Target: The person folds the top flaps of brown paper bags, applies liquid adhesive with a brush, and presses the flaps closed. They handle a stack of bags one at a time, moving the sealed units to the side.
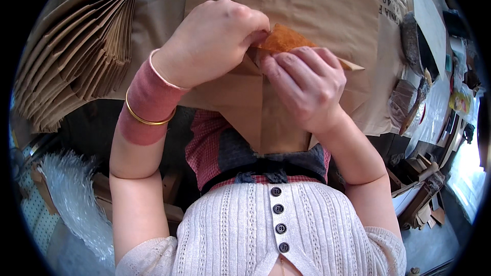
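Observation:
A large brown paper bag lies in front of me, its folded lower part hanging over the table edge toward my lap. My left hand is closed, fingertips pinched at a fold near the bag's middle. My right hand is closed too, its fingers bent over the fold just to the right. Between them an orange-brown piece, paper- or cloth-like, stands up from the fold. A pale pointed paper corner sticks out past my right knuckles. My fingertips are partly hidden.
At the left a thick fanned stack of brown paper bags reaches the table edge. Dark, plastic-wrapped items lie at the right beside a white sheet. A bundle of clear plastic strips hangs at the lower left.

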Available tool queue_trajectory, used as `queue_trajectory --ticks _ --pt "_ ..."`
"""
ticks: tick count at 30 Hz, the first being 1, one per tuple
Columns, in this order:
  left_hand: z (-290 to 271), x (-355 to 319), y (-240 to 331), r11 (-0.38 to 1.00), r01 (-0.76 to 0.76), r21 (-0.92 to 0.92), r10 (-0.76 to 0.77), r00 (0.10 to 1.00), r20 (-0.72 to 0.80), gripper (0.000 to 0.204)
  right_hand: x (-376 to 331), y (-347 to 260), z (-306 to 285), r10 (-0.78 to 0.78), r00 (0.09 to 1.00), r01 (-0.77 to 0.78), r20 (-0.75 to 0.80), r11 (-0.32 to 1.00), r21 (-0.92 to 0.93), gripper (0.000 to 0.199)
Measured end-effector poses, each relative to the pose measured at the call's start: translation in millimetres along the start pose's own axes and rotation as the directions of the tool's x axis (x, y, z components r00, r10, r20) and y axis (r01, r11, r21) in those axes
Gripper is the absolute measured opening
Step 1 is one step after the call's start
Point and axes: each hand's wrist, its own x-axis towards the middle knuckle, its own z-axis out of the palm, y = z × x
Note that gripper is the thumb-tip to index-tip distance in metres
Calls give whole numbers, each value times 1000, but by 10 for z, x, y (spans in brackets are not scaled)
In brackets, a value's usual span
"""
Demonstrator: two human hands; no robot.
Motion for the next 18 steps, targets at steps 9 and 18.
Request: queue_trajectory --ticks 9,18 --pt "8 7 3 995 66 -71 -71 995 -65 10 -11 -36 7 121 991 -121 49 993 -3 14" --pt "117 78 -49 974 168 150 -139 973 -184 11 -111 -212 -90 71 978 -62 196 997 -49 22"
